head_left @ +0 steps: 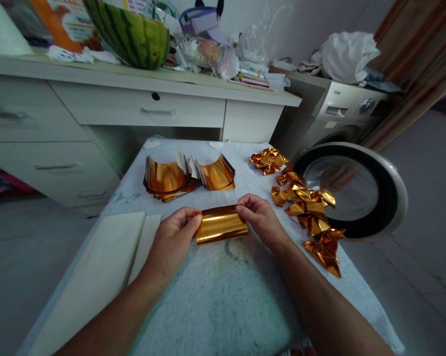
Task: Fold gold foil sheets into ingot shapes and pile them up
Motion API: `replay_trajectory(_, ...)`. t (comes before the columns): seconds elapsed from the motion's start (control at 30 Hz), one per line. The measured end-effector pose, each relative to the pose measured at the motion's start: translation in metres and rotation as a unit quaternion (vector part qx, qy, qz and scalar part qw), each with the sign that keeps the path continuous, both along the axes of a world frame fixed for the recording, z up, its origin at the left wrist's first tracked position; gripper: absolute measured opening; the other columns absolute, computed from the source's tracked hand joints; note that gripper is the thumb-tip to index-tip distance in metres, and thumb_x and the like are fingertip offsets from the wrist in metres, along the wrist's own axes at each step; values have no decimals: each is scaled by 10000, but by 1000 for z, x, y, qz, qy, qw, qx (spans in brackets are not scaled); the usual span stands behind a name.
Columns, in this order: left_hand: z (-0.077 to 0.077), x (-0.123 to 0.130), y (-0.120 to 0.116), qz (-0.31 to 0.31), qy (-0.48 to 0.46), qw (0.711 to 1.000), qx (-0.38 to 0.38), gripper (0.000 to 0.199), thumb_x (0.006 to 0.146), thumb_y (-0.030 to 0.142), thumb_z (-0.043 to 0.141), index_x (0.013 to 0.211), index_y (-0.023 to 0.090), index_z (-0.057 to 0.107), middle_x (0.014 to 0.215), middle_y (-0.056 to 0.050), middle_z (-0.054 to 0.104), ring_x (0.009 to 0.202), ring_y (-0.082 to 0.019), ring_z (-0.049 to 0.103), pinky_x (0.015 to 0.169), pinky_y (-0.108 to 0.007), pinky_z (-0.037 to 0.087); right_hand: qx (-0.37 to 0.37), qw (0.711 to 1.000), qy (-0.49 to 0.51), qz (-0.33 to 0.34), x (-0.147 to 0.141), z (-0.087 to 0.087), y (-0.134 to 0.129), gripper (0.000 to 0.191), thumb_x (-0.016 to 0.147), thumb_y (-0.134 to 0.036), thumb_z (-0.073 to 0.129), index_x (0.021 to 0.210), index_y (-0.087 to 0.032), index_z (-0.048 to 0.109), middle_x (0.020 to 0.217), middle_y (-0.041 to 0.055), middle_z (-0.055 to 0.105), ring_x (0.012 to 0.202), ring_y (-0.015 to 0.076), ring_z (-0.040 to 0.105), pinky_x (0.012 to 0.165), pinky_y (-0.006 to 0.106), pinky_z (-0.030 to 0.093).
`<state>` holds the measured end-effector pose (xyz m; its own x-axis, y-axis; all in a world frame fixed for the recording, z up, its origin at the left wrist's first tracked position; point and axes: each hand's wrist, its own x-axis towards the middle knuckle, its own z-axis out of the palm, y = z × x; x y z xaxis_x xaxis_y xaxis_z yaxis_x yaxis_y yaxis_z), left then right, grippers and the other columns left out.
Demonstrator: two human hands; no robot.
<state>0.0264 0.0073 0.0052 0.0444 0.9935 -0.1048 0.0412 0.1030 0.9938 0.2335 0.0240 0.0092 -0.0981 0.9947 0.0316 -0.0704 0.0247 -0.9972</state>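
Note:
A shiny gold foil sheet is stretched between my two hands, just above the cloth-covered table. My left hand pinches its left edge between thumb and fingers. At its upper right corner, my right hand grips it the same way. Beyond the hands lie two stacks of curved gold foil sheets, the left stack and the right stack. Several folded gold foil pieces spread along the table's right side, with another small heap behind them.
White folded paper or cloth covers the table's left part. A washing machine's open round door stands against the table's right edge. Behind is a white desk bearing a cut watermelon, plastic bags and clutter.

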Motion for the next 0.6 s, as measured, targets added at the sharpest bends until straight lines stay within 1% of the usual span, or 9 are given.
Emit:
replay_trajectory(0.4, -4, -1, 2, 9, 32, 999, 12, 193, 839, 376, 585, 799, 188, 593, 627, 53, 525, 593, -106, 467, 577, -238, 353, 21, 999, -26, 1, 1, 1, -2, 218, 773, -375, 696, 753, -185, 591, 668, -38, 505, 615, 102, 433, 588, 235, 322)
replay_trajectory(0.5, -4, -2, 2, 8, 39, 999, 10, 192, 839, 378, 580, 812, 188, 591, 641, 48, 536, 606, -112, 482, 589, -240, 365, 25, 999, -41, -7, 2, 0, -2, 204, 786, -368, 669, 747, -186, 587, 668, -39, 501, 615, 102, 433, 593, 235, 324)
replay_trajectory(0.6, -3, -3, 2, 8, 51, 999, 7, 192, 827, 380, 582, 831, 188, 591, 681, 34, 568, 640, -126, 515, 604, -246, 391, 34, 996, -80, -12, 2, 0, -2, 188, 805, -357, 632, 741, -187, 583, 659, -36, 500, 616, 107, 434, 594, 235, 333)
